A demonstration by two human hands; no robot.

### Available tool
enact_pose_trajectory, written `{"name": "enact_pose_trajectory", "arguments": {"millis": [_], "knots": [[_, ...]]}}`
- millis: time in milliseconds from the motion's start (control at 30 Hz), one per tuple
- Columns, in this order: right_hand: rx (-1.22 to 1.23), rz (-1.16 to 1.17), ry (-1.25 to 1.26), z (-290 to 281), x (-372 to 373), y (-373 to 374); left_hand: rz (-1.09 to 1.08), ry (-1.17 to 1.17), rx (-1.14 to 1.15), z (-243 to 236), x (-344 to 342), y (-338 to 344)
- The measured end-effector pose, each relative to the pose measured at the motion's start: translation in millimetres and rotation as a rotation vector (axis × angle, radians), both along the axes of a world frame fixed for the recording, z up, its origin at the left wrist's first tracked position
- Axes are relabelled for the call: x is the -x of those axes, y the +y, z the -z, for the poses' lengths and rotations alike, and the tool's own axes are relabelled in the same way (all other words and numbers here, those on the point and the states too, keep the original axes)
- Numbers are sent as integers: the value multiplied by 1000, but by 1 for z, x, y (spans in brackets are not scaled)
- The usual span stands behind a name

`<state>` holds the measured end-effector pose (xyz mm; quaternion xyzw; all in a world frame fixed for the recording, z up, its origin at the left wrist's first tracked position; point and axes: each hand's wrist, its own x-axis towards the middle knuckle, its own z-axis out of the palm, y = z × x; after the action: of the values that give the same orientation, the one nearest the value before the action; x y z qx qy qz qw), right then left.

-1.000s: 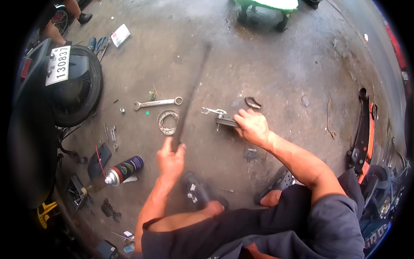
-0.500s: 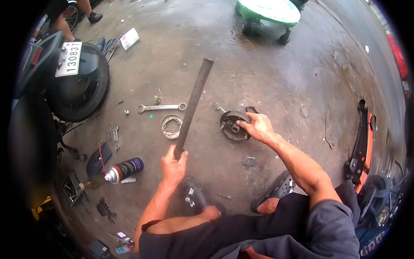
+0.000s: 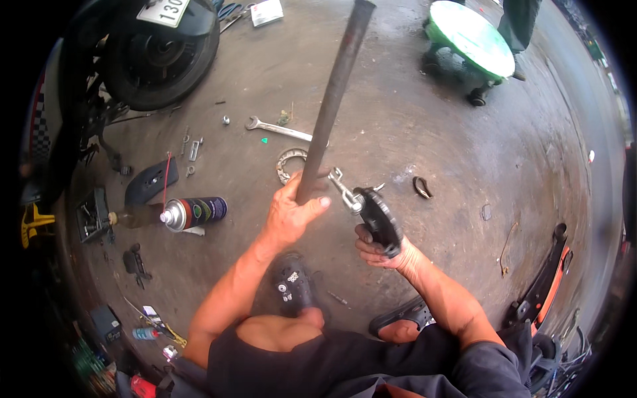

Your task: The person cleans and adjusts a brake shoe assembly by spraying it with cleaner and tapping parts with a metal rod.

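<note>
My left hand (image 3: 290, 215) grips the lower end of a long dark metal pipe (image 3: 336, 93), which slants up and away to the right. The thumb sticks out toward the other hand. In my right hand (image 3: 388, 249) is a round dark brake backing plate (image 3: 380, 219), tilted on edge, with a silver lever arm (image 3: 346, 192) pointing toward my left fingers. Behind the pipe, a pair of brake shoes (image 3: 286, 159) lies in a ring on the floor, partly hidden. A combination wrench (image 3: 282, 129) lies just beyond, its far end covered by the pipe.
A motorcycle wheel (image 3: 162, 60) stands at far left. Nearer are a spray can (image 3: 196, 213) with a red straw, small hardware and an open tool case (image 3: 93, 215). A dark loop (image 3: 421, 187) lies right of centre. A green round-topped stool (image 3: 471, 36) and a person's leg (image 3: 521, 30) are far right.
My right hand has lifted the backing plate off the floor and turned it on edge toward me. My left hand and the pipe have moved up and right. The view has shifted.
</note>
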<state>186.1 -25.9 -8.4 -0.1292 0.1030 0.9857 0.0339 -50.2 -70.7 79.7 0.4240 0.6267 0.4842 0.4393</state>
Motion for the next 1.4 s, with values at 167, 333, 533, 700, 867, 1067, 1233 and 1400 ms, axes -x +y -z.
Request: {"name": "enact_pose_trajectory", "arguments": {"millis": [167, 333, 533, 700, 867, 1067, 1233, 1400], "knots": [[89, -129, 76, -4, 1, 6, -1, -352, 76, 1, 13, 8], [169, -45, -40, -12, 14, 1, -9, -601, 109, 10, 15, 13], [-260, 355, -712, -29, 16, 30, -79, -594, 134, 15, 18, 10], [-610, 233, -805, -33, 11, 41, -91, -497, 186, 22, 18, 18], [-651, 246, -804, -44, 14, 38, -68, -385, 244, 18, 15, 25], [-634, 208, -874, -42, 17, 31, -58, -337, 280, 16, 12, 21], [-554, 314, -733, -29, 16, 20, -108, -245, 235, 7, 10, 32], [-879, 250, -555, -48, -19, 50, -199, -297, 262, 7, 13, 31]]}}
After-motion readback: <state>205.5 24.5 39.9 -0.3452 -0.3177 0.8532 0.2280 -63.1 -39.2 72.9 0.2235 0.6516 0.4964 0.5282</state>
